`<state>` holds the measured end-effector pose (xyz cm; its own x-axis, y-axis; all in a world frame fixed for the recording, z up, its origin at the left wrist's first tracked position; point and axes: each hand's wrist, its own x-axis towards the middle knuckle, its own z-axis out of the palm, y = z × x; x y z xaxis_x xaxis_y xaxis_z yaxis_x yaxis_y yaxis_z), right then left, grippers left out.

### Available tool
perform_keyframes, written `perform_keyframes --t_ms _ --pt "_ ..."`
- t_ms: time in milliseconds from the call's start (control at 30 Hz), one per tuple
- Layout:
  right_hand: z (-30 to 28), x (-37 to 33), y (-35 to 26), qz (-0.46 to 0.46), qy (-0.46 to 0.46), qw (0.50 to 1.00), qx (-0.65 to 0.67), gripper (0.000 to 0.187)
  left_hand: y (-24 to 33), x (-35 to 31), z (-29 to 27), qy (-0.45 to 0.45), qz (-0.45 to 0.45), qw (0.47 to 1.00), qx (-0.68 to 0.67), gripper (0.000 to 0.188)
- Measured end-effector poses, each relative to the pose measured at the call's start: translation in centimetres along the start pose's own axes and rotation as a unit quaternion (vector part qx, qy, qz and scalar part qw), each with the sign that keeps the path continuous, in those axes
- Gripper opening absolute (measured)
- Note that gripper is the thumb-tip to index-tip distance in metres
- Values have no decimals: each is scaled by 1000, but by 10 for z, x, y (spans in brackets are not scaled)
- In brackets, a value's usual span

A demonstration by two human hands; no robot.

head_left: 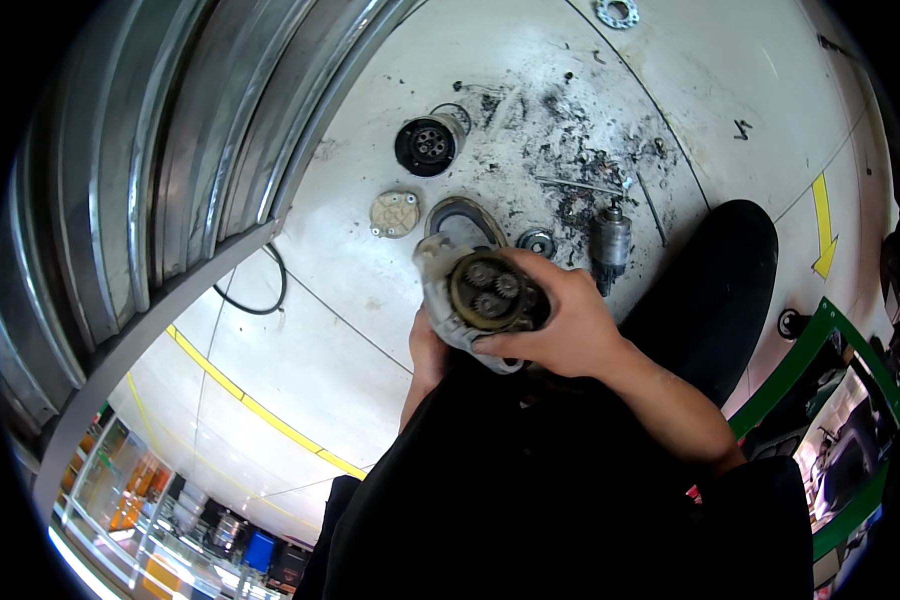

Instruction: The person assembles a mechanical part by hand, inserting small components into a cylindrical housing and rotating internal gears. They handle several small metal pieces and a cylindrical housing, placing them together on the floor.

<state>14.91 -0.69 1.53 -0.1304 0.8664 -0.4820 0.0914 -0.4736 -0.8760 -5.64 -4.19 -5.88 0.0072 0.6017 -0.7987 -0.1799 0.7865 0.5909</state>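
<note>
Both my hands hold a starter motor's grey metal housing (438, 268), whose round opening faces up. Three small planet gears (492, 288) sit inside its dark, greasy ring. My right hand (575, 315) wraps the right side, thumb near the lower rim and fingers at the upper edge. On the left, my left hand (427, 350) grips from below, its fingers mostly hidden by the housing. Just beyond lie an oval dark-and-tan ring (462, 212) and a small round metal part (537, 243). A beige round end cap (395, 214) rests further left.
A cylindrical motor body (430, 147), a metal solenoid-like part (611, 240) and thin rods (653, 210) lie on the pale floor amid black debris (570, 150). Ribbed metal shutter (180, 130) stands left. A black hose loop (260, 305) lies near it. Green frame (820, 330) is at right.
</note>
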Motion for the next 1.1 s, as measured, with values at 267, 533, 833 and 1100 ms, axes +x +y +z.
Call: perform_keyframes --t_ms 267,533,833,1100 --pt "5 -9 -11 -53 23 998 -23 81 12 3 11 -2 17 1000 13 45" --pt "3 -3 -6 -10 18 999 -27 77 1 8 -7 25 83 959 270 37" --pt "-1 -6 -6 -35 61 998 3 77 11 7 4 65 58 961 263 41" --pt "-4 -4 -10 -50 54 997 -13 75 20 9 9 43 84 959 267 38"
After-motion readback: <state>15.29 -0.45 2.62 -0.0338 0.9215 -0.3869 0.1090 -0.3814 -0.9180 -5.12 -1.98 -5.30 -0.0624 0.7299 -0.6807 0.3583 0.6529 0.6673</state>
